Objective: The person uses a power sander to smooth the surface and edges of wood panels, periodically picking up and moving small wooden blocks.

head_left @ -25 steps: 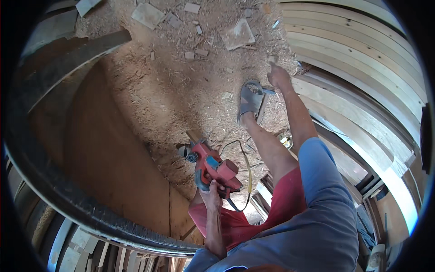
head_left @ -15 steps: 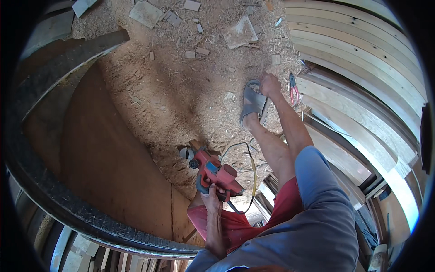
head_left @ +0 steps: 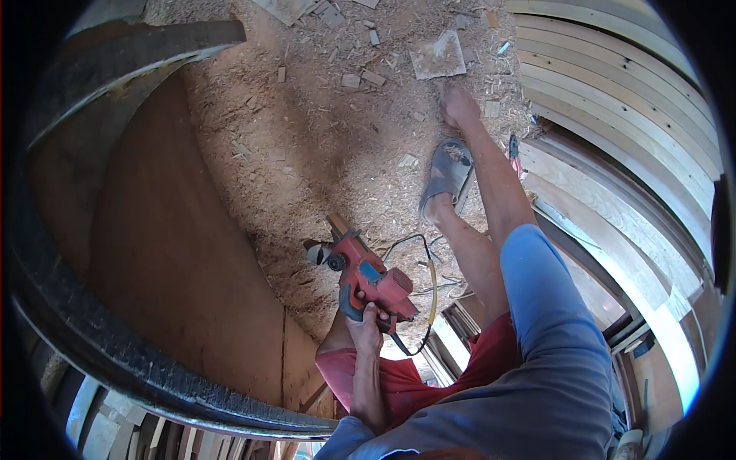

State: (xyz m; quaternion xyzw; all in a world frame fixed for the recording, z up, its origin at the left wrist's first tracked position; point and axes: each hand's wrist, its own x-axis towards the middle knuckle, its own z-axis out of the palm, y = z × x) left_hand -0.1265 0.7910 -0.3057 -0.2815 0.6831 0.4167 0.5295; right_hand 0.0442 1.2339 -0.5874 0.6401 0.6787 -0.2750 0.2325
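My left hand (head_left: 366, 331) is wrapped round the rear handle of a red electric planer (head_left: 379, 288), held low in front of my red shorts. The planer has a black front knob and a bluish panel, and a black cord (head_left: 434, 285) with a yellow stretch loops off its right side. My right arm reaches far forward over the floor. At its end my right hand (head_left: 459, 107) is closed, fingers curled together, beyond my sandalled foot (head_left: 448, 178). Whether anything is between those fingers cannot be made out.
A large curved wooden panel with a dark rim (head_left: 184, 253) stands on the left. Stacked boards (head_left: 613, 84) line the right, with red-handled pliers (head_left: 514, 156) beside them. Sawdust and wood offcuts cover the floor, including a pale square piece (head_left: 438, 56).
My right hand has moved forward, away from beside the sandal toward the pale square offcut. The view has shifted, and the planer stays in my left hand.
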